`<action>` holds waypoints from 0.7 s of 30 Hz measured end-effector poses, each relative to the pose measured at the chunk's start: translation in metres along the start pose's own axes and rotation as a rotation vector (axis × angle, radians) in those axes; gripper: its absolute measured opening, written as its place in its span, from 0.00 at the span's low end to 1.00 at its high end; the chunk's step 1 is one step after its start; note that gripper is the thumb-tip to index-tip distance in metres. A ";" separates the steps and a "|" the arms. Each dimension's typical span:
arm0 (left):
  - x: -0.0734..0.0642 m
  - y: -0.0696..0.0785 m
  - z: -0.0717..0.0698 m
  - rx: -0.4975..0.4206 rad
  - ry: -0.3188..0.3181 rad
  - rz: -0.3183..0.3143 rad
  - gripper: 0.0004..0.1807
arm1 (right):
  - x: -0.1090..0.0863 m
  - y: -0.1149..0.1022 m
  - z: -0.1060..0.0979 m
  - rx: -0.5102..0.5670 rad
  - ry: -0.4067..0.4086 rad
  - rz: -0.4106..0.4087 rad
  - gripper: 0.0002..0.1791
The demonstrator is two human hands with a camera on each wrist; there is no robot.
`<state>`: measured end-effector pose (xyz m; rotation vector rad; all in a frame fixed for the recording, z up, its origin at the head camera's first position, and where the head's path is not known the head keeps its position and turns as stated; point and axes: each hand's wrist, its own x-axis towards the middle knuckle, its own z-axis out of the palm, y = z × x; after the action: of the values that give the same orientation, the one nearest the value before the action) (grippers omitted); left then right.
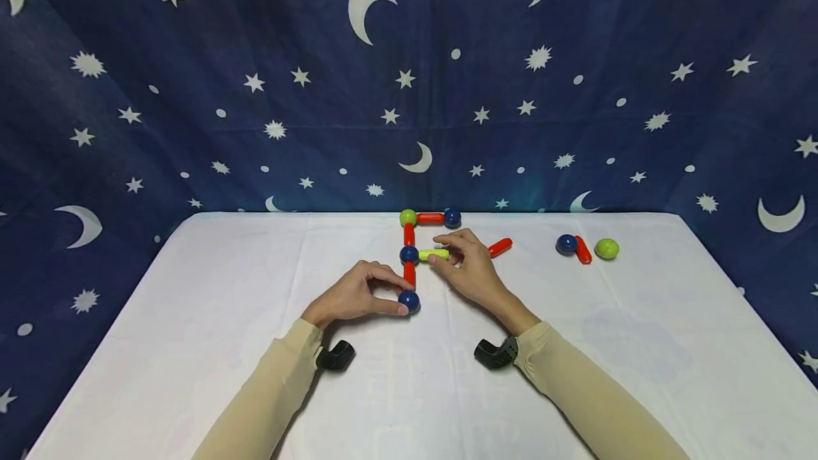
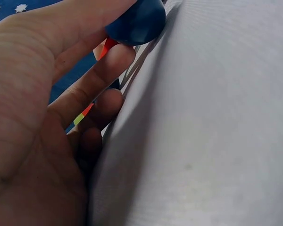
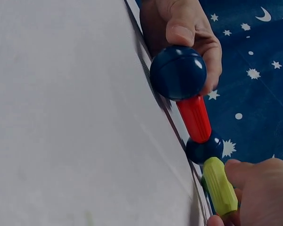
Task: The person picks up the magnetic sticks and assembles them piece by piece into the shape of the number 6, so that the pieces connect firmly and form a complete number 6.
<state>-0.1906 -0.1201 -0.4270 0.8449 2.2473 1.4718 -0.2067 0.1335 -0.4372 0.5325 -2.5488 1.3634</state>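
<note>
A figure of toy balls and rods lies on the white table. From a green ball [image 1: 407, 217], a red rod [image 1: 430, 218] leads right to a blue ball [image 1: 452, 217]. Another red rod [image 1: 409, 234] runs down to the middle blue ball [image 1: 409, 255], and a lower red rod [image 1: 410, 274] joins that to the bottom blue ball [image 3: 178, 73]. My left hand [image 1: 354, 293] pinches this bottom ball between thumb and fingers. A yellow-green rod [image 3: 220, 186] meets the middle ball's right side; my right hand [image 1: 473, 268] holds it near its outer end, fingers partly hidden.
A loose red rod [image 1: 500, 247] lies just beyond my right hand, partly covered. Farther right are a blue ball [image 1: 566, 244], a red rod [image 1: 583, 250] against it, and a green ball [image 1: 607, 248]. A dark starry cloth [image 1: 319, 140] hangs behind the table [image 1: 409, 403].
</note>
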 end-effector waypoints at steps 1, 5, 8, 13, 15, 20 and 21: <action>0.000 0.000 0.000 0.002 0.000 0.002 0.18 | 0.000 0.000 0.000 0.002 0.003 0.000 0.21; 0.000 0.000 -0.001 0.004 -0.004 0.002 0.18 | 0.001 -0.001 -0.004 0.004 0.011 -0.001 0.20; 0.000 -0.001 -0.001 0.001 -0.008 0.005 0.19 | 0.002 -0.002 -0.009 -0.003 0.021 0.003 0.20; 0.001 -0.002 -0.001 0.012 -0.009 0.019 0.19 | 0.004 -0.001 -0.023 -0.025 0.017 -0.013 0.20; 0.001 -0.002 -0.001 0.011 -0.009 0.019 0.19 | 0.005 0.003 -0.031 -0.037 0.013 -0.040 0.20; 0.001 -0.002 -0.001 0.004 -0.010 0.016 0.20 | 0.004 0.019 -0.055 -0.098 -0.005 -0.089 0.21; 0.001 -0.002 -0.001 0.004 -0.010 0.015 0.20 | 0.003 0.023 -0.061 -0.111 -0.012 -0.090 0.21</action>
<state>-0.1923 -0.1209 -0.4281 0.8703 2.2426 1.4672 -0.2184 0.1953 -0.4194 0.6279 -2.5587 1.1842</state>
